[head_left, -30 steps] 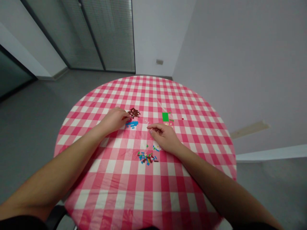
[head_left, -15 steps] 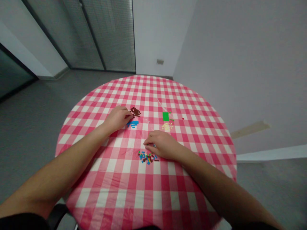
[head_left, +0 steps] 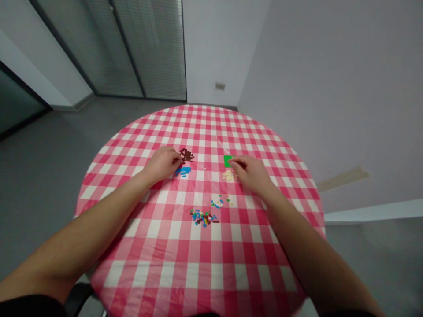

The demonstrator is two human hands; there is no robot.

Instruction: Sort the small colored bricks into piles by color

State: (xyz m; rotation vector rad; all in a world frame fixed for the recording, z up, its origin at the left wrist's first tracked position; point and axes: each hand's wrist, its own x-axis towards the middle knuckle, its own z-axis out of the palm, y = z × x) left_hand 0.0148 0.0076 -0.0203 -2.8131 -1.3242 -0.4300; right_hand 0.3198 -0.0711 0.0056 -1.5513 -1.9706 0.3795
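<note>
Two hands [head_left: 161,164] [head_left: 250,171], one green plate [head_left: 226,161], five brick piles [head_left: 203,217]

Soft, even indoor light fills the scene, slightly muted, with no source in view. The wall [head_left: 330,88] at right looks pale and flat, while the blinds [head_left: 155,44] at upper left read dimmer. Shadows beneath the left hand [head_left: 161,165] and right hand [head_left: 251,172] are faint, and the table [head_left: 198,273] shows no hard glare. Wide-angle distortion bends the frame's edges, and the small pieces [head_left: 203,216] near the centre soften into specks.
</note>
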